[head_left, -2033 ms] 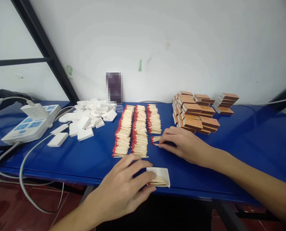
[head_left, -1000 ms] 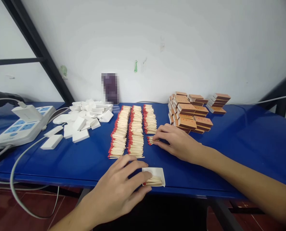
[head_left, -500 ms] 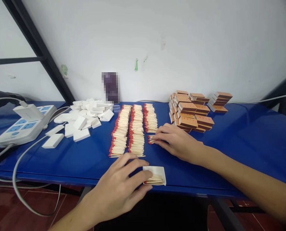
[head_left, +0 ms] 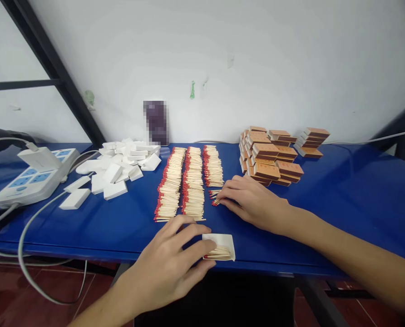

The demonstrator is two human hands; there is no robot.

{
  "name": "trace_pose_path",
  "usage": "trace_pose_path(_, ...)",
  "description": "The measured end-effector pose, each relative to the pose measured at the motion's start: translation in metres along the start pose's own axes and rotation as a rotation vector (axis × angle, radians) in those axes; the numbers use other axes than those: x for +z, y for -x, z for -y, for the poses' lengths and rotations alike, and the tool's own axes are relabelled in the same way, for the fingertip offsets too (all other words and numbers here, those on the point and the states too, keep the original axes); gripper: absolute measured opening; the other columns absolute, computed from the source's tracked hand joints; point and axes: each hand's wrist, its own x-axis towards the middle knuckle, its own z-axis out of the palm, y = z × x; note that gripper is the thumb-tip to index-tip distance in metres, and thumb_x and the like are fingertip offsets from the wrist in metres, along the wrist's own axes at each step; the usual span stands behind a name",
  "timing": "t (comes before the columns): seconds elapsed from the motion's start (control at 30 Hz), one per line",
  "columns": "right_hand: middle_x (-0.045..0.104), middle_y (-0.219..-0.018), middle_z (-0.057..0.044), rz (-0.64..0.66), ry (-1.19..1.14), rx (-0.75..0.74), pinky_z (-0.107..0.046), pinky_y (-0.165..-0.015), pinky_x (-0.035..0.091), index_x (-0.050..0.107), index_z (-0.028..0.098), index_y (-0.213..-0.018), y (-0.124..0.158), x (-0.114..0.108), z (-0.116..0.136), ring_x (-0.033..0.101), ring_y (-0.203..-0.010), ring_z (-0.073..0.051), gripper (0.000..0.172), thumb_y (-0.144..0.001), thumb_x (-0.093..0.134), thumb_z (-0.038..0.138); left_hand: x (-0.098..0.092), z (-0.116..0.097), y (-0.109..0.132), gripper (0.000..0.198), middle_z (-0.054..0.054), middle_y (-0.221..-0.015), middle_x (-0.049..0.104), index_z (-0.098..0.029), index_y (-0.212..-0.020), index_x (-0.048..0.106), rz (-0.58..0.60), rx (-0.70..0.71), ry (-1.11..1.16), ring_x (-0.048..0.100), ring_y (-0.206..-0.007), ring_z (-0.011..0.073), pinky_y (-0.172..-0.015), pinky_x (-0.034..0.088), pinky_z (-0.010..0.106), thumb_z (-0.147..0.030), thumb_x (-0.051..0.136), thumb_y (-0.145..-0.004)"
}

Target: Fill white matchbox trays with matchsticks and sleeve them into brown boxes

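My left hand (head_left: 175, 261) grips a small white matchbox tray (head_left: 228, 239) at the table's front edge, one finger reaching inside. Several matches (head_left: 219, 252) lie in this tray, their heads mostly under the fingers. To the upper right, my right hand (head_left: 246, 200) has its fingertips closed on a few red-headed matches (head_left: 215, 198) on the tabletop. Just beyond them begins the shortest of three rows, a row of matches (head_left: 213, 167). Two longer rows stand left of it, a middle row (head_left: 193, 186) and a left row (head_left: 170, 186).
Matchbox sleeves (head_left: 267, 156) in orange-brown are stacked at the back right, with a smaller stack (head_left: 312, 141) beside them. White trays (head_left: 121, 165) are heaped at the back left, near a power strip (head_left: 39, 177) and cables. A pixelated dark object (head_left: 156, 121) leans on the wall.
The small group of matches under my right fingertips has spread apart slightly, with some drawn toward me. My left hand and the tray stay put.
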Motion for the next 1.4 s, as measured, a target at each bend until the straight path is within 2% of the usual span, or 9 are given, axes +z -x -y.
trace_pose_path(0.37,0.064,-0.095,-0.009,0.036,0.052,-0.010,-0.037,-0.076,0.040,0.067,0.017,-0.096,-0.0015,-0.0042,0.0055,0.053,-0.086,-0.023,0.025,-0.103,0.044,0.024,-0.0009,0.0001,-0.0011,0.015,0.006,-0.113,0.067,-0.019,-0.111,0.064,-0.002,-0.001,-0.008,0.057,-0.108,0.0240,-0.100,0.050,0.042,-0.019,0.059,-0.097)
trace_pose_path(0.67,0.066,-0.094,-0.008,0.033,0.033,0.001,-0.037,-0.078,0.041,0.066,0.018,-0.093,-0.0007,-0.0032,0.0030,0.055,-0.085,-0.021,0.024,-0.102,0.047,0.028,-0.0002,0.0007,-0.0005,0.016,0.007,-0.114,0.066,-0.020,-0.112,0.064,0.002,-0.002,-0.003,0.056,-0.109,0.0242,-0.100,0.049,0.042,-0.019,0.060,-0.097)
trace_pose_path(0.93,0.068,-0.091,-0.008,0.012,0.050,-0.047,-0.037,-0.077,0.041,0.070,0.017,-0.090,-0.0015,-0.0043,0.0019,0.058,-0.084,-0.022,0.024,-0.101,0.049,0.023,-0.0011,-0.0001,-0.0002,0.016,0.007,-0.114,0.067,-0.020,-0.112,0.064,-0.002,0.002,-0.011,0.057,-0.108,0.0239,-0.101,0.049,0.043,-0.019,0.059,-0.097)
trace_pose_path(1.17,0.070,-0.088,-0.008,-0.001,0.063,-0.013,-0.036,-0.075,0.043,0.070,0.017,-0.090,-0.0005,-0.0036,0.0012,0.060,-0.082,-0.021,0.023,-0.100,0.051,0.026,-0.0011,-0.0001,0.0000,0.016,0.007,-0.114,0.067,-0.020,-0.112,0.064,0.003,0.003,-0.011,0.058,-0.108,0.0241,-0.101,0.049,0.043,-0.019,0.060,-0.097)
trace_pose_path(1.4,0.069,-0.087,-0.005,-0.011,-0.100,0.041,-0.029,-0.072,0.048,0.070,0.018,-0.093,-0.0029,-0.0044,0.0061,0.064,-0.080,-0.017,0.017,-0.098,0.055,0.022,-0.0015,-0.0008,-0.0001,0.015,0.007,-0.113,0.067,-0.020,-0.112,0.065,-0.004,0.005,-0.015,0.057,-0.108,0.0240,-0.101,0.049,0.043,-0.019,0.060,-0.097)
